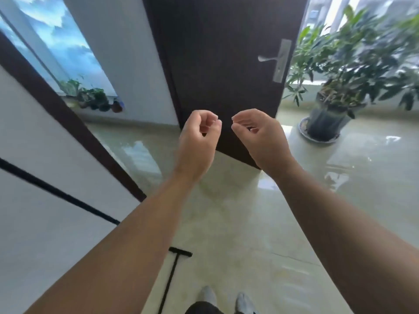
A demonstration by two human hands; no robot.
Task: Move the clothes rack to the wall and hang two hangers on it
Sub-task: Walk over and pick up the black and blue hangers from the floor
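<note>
Down by the person's feet (224, 300), in pale shoes on the glossy tile floor (260, 234), a black rod with a short crossbar foot (175, 266) lies just left of them; it looks like part of the rack's base, though I cannot tell for sure. Another black bar (56, 192) runs slantwise against the white wall (34, 137) at the left, and it too may belong to the rack. No hangers show from where I stand.

Both bare forearms reach forward and up. Left hand (197, 137) and right hand (260, 134) hover side by side, close but apart, each loosely curled with fingertips drawn toward the thumb, gripping nothing.

Just past the hands stands a dark brown door (222, 53), its lower corner meeting the floor behind the right wrist and its silver handle (275, 58) near the right edge. It blocks the way straight ahead. A dark frame (68, 123) slants along the wall at the left, leaving a strip of open floor between it and the door.

To the right a big potted plant (340, 87) sits on a saucer, with bare tile around it. Farther off at the left, small pots (97, 100) line a sill under a window (61, 41).
</note>
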